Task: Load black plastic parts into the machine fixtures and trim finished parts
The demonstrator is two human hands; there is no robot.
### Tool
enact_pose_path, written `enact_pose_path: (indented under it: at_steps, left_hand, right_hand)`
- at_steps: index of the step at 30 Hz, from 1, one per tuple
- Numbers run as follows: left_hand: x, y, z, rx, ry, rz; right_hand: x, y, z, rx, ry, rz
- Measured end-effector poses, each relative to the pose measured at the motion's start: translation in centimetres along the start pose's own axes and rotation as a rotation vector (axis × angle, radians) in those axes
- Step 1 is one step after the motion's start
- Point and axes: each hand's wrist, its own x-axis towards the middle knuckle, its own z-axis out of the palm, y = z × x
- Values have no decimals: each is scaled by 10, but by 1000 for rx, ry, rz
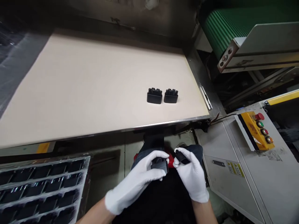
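Note:
Both my hands wear white gloves and are held over my lap, below the table's front edge. In my left hand [146,169] is a black plastic part [160,166], with the thumb and fingers closed round its sides. My right hand [190,169] pinches a second black plastic part [182,158] with a dark opening facing me. The two held parts are apart. On the table stand two black plastic housings [154,97] [171,97], side by side, with several short round posts sticking up from each.
The table [93,87] has a beige covering. At lower left is a tray [85,168] with rows of black parts. A knife-like tool [205,96] lies on the right edge. A green conveyor [219,31] and a yellow button box [257,130] on a grey cabinet [235,193] stand right.

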Motion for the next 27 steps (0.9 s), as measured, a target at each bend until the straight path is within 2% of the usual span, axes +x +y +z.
enact_pose_path:
  at_steps: [3,5,7,8,10,13,15,18,22,27]
  left_hand:
    - [-21,62,-19,320,151,281]
    - [-16,116,-33,543,342,554]
    - [13,167,-49,727,470,799]
    - [35,188,-58,767,473,857]
    - [86,217,-74,782,407,882]
    - [151,229,-90,832,310,804]
    - [170,223,-93,858,259,775]
    - [169,213,-91,866,224,803]
    - [158,210,-89,859,185,768]
    - [153,215,-84,806,180,730]
  right_hand:
    - [19,-37,6,-11,-14,-1]
    - [52,-72,11,-133,-43,-168]
    - [103,-105,19,-321,-7,-460]
    - [134,-119,25,-439,24,-599]
    - [196,-136,39,-570,25,-730]
    - [270,-144,61,-604,-145,-664]
    - [294,-141,72,-594,-296,-558]
    - [297,-134,80,-561,-432,-472]
    - [282,-131,84,-526,-443,-442]
    - [283,-133,89,-465,-488,-387]
